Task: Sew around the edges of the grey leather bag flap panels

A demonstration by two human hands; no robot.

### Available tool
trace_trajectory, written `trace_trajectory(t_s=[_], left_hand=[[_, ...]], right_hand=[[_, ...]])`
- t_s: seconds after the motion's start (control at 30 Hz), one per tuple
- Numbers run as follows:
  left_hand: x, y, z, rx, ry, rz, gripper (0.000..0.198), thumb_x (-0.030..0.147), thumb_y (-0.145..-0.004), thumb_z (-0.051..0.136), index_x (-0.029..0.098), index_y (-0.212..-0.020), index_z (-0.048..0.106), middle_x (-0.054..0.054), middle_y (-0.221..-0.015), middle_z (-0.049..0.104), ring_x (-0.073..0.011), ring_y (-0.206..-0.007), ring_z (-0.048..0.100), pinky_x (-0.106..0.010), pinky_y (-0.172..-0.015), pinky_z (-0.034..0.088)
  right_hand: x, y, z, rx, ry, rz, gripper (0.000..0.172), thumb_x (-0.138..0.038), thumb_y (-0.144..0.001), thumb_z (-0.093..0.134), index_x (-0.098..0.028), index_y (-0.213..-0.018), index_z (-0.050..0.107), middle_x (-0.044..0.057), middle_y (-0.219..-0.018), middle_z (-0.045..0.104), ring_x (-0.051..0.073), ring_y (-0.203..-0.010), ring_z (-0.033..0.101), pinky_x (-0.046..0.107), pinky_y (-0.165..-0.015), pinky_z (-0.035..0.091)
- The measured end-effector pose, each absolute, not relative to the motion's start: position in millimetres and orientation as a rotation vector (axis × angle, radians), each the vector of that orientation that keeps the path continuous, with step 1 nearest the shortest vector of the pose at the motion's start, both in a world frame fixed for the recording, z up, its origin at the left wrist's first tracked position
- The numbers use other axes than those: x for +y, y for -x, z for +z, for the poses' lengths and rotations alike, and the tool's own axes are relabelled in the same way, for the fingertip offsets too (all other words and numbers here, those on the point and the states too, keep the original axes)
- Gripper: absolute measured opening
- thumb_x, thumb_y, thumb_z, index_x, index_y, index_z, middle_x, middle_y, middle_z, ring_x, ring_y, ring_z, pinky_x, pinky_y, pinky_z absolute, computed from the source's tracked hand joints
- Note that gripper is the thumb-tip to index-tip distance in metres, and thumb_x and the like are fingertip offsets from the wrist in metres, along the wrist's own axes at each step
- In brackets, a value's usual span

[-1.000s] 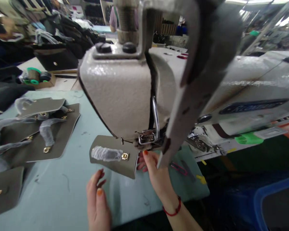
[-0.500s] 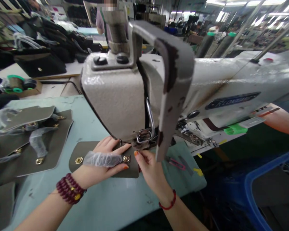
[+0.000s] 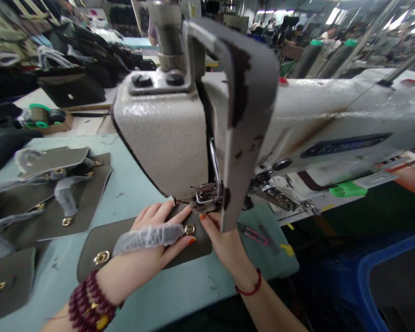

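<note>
A grey bag flap (image 3: pixel 199 243) lies on the pale green tabletop under the sewing machine's head (image 3: pixel 162 143). It carries a plastic-wrapped handle (image 3: pixel 148 237) with a gold fitting at each end. My left hand (image 3: pixel 152 258) is slipped beneath this handle and rests flat on the flap, fingers stretched out toward the presser area. At the flap's right edge, close to the needle area, my right hand (image 3: pixel 224 244) pinches the material. The metal guard partly hides its fingers, and the needle itself is out of sight.
More grey bag flaps (image 3: pixel 90 203) with wrapped handles are piled at left. Pink thread snips (image 3: pixel 256 236) lie right of my right hand. A blue bin (image 3: pixel 364 276) stands lower right. Thread spools (image 3: pixel 39 115) sit in a box behind the table.
The flap's left end has swung toward me, so it now lies at a slant. My left hand has turned with it, while my right hand stays near the needle area. The camera view has shifted slightly.
</note>
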State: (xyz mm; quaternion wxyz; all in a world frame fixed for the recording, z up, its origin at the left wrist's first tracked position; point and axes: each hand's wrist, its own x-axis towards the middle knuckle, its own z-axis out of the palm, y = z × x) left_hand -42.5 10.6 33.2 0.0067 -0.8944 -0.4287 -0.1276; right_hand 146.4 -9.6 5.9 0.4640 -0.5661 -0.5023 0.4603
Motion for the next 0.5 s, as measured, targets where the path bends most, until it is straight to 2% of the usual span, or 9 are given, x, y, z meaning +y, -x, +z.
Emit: trace_trajectory(t_s=[0.1,0.23,0.4,0.5], left_hand=[[12,42,30,-1.354,2.789,-0.425,0.048,0.050,-0.090,0.052,0.023,-0.129,0.057,-0.018,-0.124,0.056,-0.0350,-0.108,0.054,-0.053,-0.090,0.048],[12,42,28,-1.304,2.777,-0.473,0.052,0.053,-0.087,0.055,0.025,-0.131,0.055,-0.017,-0.123,0.057,-0.0342,-0.105,0.056,-0.053,-0.087,0.049],[12,38,29,-1.389,2.778,-0.380,0.049,0.052,-0.089,0.052,0.024,-0.129,0.058,-0.017,-0.126,0.055,-0.0346,-0.110,0.054,-0.053,-0.090,0.048],[13,37,31,-1.413,2.785,-0.341,0.047,0.052,-0.091,0.049,0.023,-0.126,0.060,-0.017,-0.123,0.056,-0.0339,-0.106,0.055,-0.053,-0.088,0.048]], right_hand=[[-8,-146,7,-1.271,1.375,1.145,0.036,-0.037,-0.090,0.054,-0.018,-0.062,0.065,0.001,-0.063,0.062,0.020,-0.077,0.061,0.024,-0.066,0.045],[-9,-146,3,-1.251,1.371,1.142,0.038,-0.039,-0.089,0.054,-0.018,-0.059,0.064,0.001,-0.059,0.061,0.018,-0.070,0.060,0.023,-0.060,0.044],[-11,-144,-3,-1.242,1.404,1.092,0.038,-0.037,-0.089,0.054,-0.017,-0.058,0.062,0.001,-0.063,0.062,0.017,-0.068,0.059,0.023,-0.059,0.042],[-8,-142,-5,-1.245,1.416,1.085,0.039,-0.036,-0.090,0.053,-0.017,-0.058,0.060,0.001,-0.064,0.062,0.017,-0.069,0.059,0.023,-0.061,0.042]])
